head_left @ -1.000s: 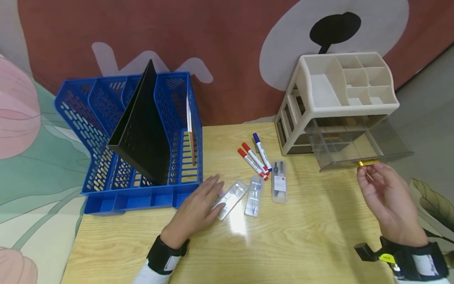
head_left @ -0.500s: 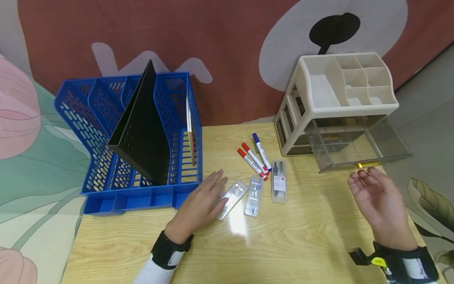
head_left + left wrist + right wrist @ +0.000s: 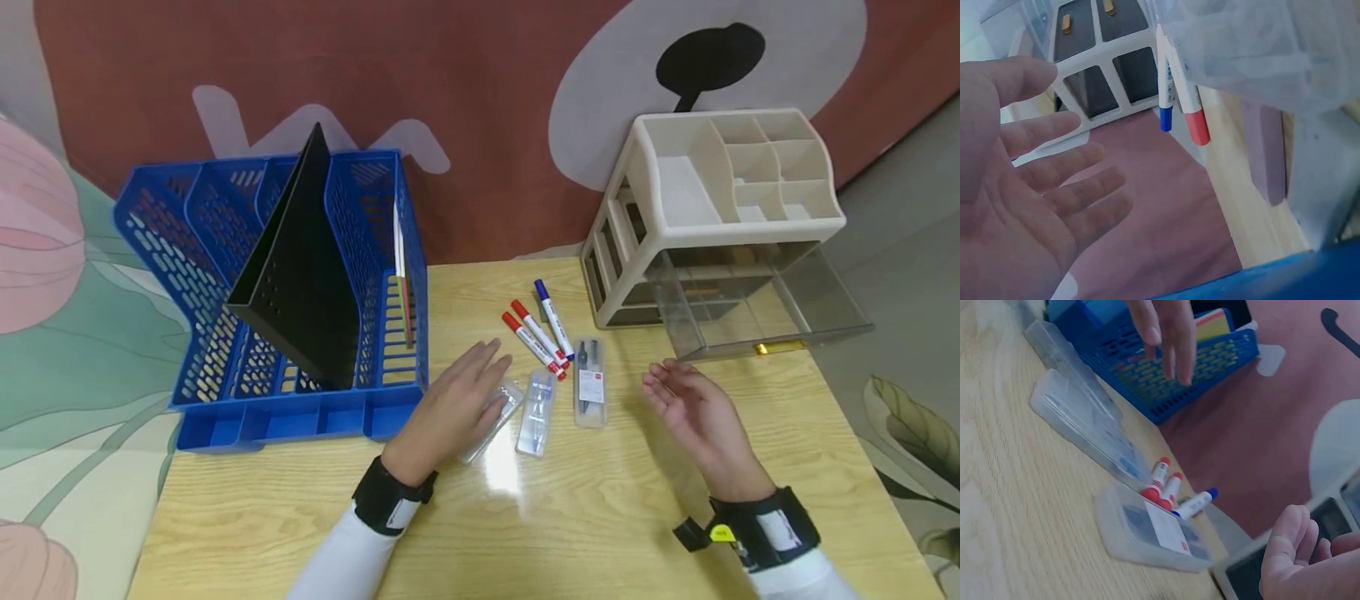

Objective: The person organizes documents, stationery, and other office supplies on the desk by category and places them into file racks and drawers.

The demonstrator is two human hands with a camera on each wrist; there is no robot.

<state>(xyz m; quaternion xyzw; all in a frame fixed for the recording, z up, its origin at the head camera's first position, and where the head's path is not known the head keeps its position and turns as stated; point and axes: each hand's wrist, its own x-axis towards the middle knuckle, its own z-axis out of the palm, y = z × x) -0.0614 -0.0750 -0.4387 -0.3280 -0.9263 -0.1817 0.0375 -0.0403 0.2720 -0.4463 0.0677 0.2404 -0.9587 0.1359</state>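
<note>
My left hand is above the leftmost clear plastic case and partly covers it in the head view. Its fingers are extended and spread in the left wrist view, with nothing held. Beside that case lie a second clear case and a third clear case with a white label. Two red-capped markers and a blue-capped marker lie just behind them. My right hand, palm up with loosely bent fingers, holds nothing. It is between the labelled case and the pulled-out transparent drawer.
The drawer juts from a cream desk organizer at the back right, its gold handle facing front. At left stands a blue mesh file rack holding a black folder and some thin sheets. A patterned cloth hangs behind the table.
My right hand has let go of the drawer's gold handle and moved left toward the cases. My left hand has shifted slightly right and farther from me. The drawer stays pulled out.
</note>
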